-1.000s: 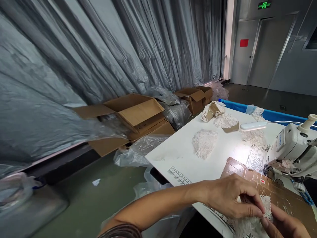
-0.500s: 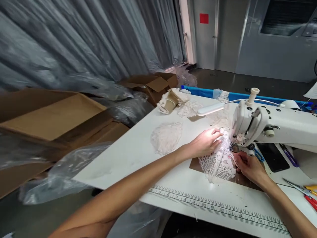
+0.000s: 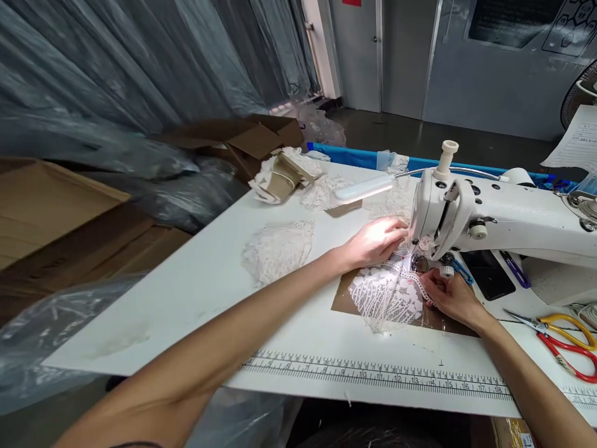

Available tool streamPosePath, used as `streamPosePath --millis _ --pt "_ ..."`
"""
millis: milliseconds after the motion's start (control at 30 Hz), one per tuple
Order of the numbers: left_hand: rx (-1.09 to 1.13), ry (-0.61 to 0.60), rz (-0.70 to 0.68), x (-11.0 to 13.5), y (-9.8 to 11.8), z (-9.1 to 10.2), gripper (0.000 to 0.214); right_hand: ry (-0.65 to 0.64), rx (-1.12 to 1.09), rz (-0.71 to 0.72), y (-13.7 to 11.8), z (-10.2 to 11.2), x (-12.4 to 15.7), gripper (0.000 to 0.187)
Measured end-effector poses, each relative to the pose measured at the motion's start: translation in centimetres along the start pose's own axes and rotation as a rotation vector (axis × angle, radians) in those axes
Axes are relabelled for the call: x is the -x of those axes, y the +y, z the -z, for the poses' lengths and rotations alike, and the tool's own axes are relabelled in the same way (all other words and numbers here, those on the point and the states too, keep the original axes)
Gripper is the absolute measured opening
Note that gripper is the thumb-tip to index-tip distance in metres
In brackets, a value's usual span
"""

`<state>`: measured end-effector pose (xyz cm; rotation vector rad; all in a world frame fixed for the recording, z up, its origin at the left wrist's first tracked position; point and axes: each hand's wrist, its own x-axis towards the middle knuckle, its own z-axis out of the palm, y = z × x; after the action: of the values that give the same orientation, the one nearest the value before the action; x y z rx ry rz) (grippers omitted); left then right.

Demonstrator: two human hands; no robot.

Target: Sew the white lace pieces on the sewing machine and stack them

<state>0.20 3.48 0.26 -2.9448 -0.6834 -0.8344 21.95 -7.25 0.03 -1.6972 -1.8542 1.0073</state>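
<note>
Grey plastic sheeting (image 3: pixel 140 62) across the back, with open cardboard boxes (image 3: pixel 242 137) on the floor below it. Nearer, white table (image 3: pixel 196 298) with a printed ruler (image 3: pixel 373 375) along the near edge and a brown panel (image 3: pixel 342 302) on top.

On that panel, white lace piece (image 3: pixel 387 295): lies spread flat, far edge up against the needle area of the white sewing machine (image 3: pixel 513 221).

Open left hand (image 3: pixel 373 242), palm down: presses flat on the far part of the lace, fingertips just beside the needle, brightly lit under the lamp (image 3: pixel 366 186). Closed right hand (image 3: pixel 450 298): pinches the right edge of the lace between curled fingers, just in front of the machine.

Elsewhere on the table: second lace pile (image 3: pixel 277 249) well apart to the left, bundle of lace and card (image 3: pixel 282 177) at the far edge, yellow-handled scissors (image 3: pixel 566 326) and red-handled scissors (image 3: pixel 566 358) close together at the right.
</note>
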Motion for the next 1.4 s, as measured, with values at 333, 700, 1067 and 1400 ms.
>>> streamPosePath --millis 333,700,1067,1400 --pt "-0.189 -0.241 -0.113 3.7 5.4 1.3 0.037 -0.016 0.243 -0.017 -2.0 0.8 0.5 0.017" --pt "-0.169 0.165 -0.133 4.0 6.3 0.6 0.017 0.099 -0.057 0.062 -1.8 -1.4 2.3 0.011" --pt "0.022 -0.025 -0.078 4.2 7.0 -0.9 0.026 -0.029 0.302 0.321 -1.6 0.7 1.2 0.015" --pt "0.040 0.144 -0.031 3.8 7.6 -0.1 0.017 0.070 0.381 0.436 1.2 -0.1 0.8 0.033"
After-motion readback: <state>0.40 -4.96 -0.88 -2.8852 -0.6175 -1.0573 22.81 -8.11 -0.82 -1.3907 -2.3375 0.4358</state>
